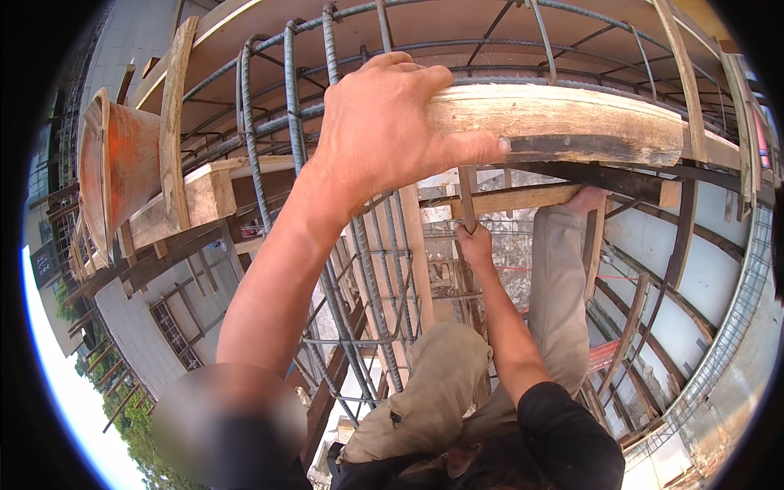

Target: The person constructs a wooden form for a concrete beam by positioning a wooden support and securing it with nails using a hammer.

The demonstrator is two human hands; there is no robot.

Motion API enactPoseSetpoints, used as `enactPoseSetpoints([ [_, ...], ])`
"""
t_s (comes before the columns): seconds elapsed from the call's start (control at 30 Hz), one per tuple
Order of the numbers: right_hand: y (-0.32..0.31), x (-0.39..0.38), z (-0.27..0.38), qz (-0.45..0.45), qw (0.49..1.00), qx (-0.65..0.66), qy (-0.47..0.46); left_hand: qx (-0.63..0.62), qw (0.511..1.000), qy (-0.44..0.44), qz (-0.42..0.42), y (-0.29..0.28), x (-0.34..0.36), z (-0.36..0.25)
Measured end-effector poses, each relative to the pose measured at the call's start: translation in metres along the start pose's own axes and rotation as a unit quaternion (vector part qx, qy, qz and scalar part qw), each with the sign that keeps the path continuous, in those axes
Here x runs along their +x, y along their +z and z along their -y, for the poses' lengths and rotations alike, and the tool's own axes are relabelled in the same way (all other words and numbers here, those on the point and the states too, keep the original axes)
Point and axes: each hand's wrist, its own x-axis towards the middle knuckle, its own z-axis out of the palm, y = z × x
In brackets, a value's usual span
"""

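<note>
Wooden plank (563, 118): crosswise ahead of the person, just beside the rebar cage (291, 94); whether they touch, I cannot tell
Left grip (380, 122): clasping the plank near its left end, thumb along the near face
Right grip (474, 245): wrapped round a slim bar (467, 196) below, its upper end hidden by the plank
Plank work: apparently steadying it while handling the bar
Next move: likely calls for a firm left hold, fingers clear of the bar

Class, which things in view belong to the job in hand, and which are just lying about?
Job in hand:
left hand, gripping a timber piece
right hand, around a slim brown bar

Apparently just nearby:
orange bucket
steel rebar cage
</note>
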Motion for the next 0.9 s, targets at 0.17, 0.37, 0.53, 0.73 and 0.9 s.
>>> enactPoseSetpoints([
  [0.17, -0.006, -0.038, 0.022, -0.059, 0.967, 0.242, -0.052, -0.008, 0.999, -0.025, 0.029, -0.007, -0.003, -0.005],
  [0.37, 0.01, -0.022, 0.024, 0.0, 0.992, 0.112, -0.053, 0.002, 0.999, -0.019, 0.031, -0.006, -0.007, 0.002],
  [0.53, 0.011, 0.001, 0.01, -0.071, 0.968, 0.218, -0.101, -0.004, 1.0, -0.006, 0.013, -0.004, -0.001, -0.001],
  [0.73, -0.001, -0.026, 0.047, -0.012, 0.994, 0.079, -0.074, 0.021, 1.0, -0.011, 0.003, -0.01, -0.012, 0.006],
  [0.9, -0.002, 0.019, -0.009, -0.035, 0.995, -0.067, -0.071, -0.012, 0.999, -0.002, 0.035, -0.004, 0.017, -0.015],
])
